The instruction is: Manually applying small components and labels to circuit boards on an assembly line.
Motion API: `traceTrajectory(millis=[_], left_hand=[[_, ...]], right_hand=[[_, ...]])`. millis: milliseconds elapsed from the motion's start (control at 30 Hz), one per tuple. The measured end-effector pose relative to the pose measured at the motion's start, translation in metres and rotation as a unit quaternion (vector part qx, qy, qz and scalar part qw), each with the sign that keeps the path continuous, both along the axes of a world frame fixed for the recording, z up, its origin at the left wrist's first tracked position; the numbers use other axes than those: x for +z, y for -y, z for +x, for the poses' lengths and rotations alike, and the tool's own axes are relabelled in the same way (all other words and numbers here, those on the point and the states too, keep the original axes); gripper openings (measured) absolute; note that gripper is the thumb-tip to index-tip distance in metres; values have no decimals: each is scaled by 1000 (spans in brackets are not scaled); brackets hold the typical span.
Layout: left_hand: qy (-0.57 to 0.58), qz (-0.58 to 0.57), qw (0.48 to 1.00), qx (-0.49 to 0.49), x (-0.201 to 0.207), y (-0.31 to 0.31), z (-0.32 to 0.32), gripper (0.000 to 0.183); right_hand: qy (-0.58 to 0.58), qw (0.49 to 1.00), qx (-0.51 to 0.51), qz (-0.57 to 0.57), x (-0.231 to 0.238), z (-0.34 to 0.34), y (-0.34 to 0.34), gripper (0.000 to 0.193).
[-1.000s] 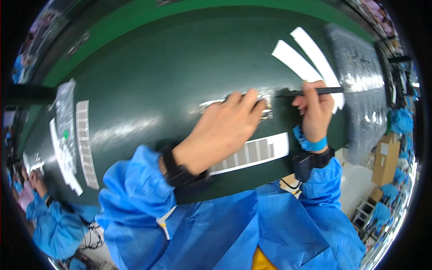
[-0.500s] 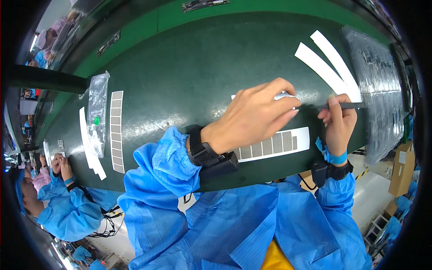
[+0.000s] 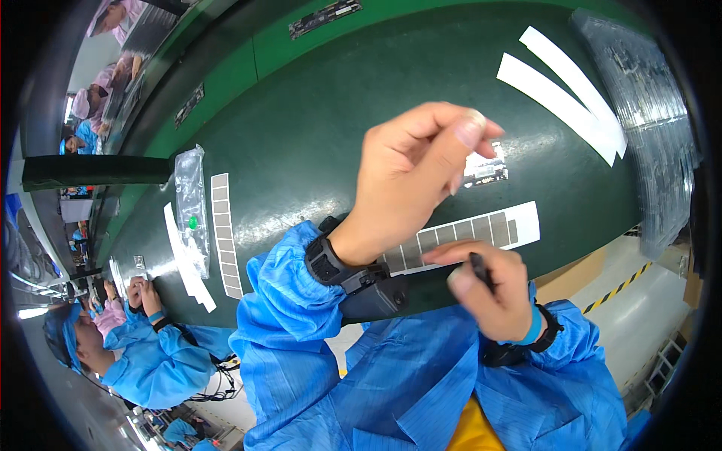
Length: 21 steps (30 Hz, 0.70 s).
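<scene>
My left hand [image 3: 410, 173] is raised over the table, its thumb and fingertips curled together. Whatever they may pinch is hidden. Just beyond its fingers lies a small dark circuit board [image 3: 489, 171] with a white patch on it. A white strip with grey rectangular stickers [image 3: 459, 234] lies below, partly covered by my left wrist and right fingers. My right hand [image 3: 496, 289], somewhat blurred, is over the strip's near edge, with a slim black pen-like tool [image 3: 481, 272] between thumb and fingers. Its index finger reaches left across the strip.
Two white paper strips [image 3: 560, 105] lie at the far right beside a stack of clear plastic trays [image 3: 639, 143]. Leftward are another sticker strip [image 3: 224, 233], a clear plastic bag [image 3: 192, 210] and white strips [image 3: 184, 259]. A co-worker [image 3: 150, 346] sits at the left.
My right hand has come left and nearer from the white strips, with the black tool. My left hand has lifted and turned, and the circuit board beneath is now exposed. The view has shifted.
</scene>
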<state>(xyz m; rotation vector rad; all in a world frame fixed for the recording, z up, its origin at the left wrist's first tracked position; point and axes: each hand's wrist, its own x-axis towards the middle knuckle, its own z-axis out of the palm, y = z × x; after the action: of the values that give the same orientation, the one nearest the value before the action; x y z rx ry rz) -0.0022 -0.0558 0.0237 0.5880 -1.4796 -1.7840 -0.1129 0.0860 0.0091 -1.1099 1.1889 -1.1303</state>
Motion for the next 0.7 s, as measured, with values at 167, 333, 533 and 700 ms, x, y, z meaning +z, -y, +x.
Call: traceTrajectory(millis=[167, 333, 533, 700], left_hand=[[-72, -121, 969, 201, 6, 3, 0, 25], [-67, -274, 926, 249, 15, 2, 8, 29], [-60, -77, 984, 146, 28, -7, 12, 33], [-78, 37, 991, 99, 28, -8, 9, 33]], right_hand=[[60, 998, 13, -18, -8, 35, 4, 63], [61, 998, -18, -24, -13, 57, 6, 55], [43, 997, -28, -61, -16, 57, 5, 47], [36, 997, -12, -70, -15, 51, 4, 46]])
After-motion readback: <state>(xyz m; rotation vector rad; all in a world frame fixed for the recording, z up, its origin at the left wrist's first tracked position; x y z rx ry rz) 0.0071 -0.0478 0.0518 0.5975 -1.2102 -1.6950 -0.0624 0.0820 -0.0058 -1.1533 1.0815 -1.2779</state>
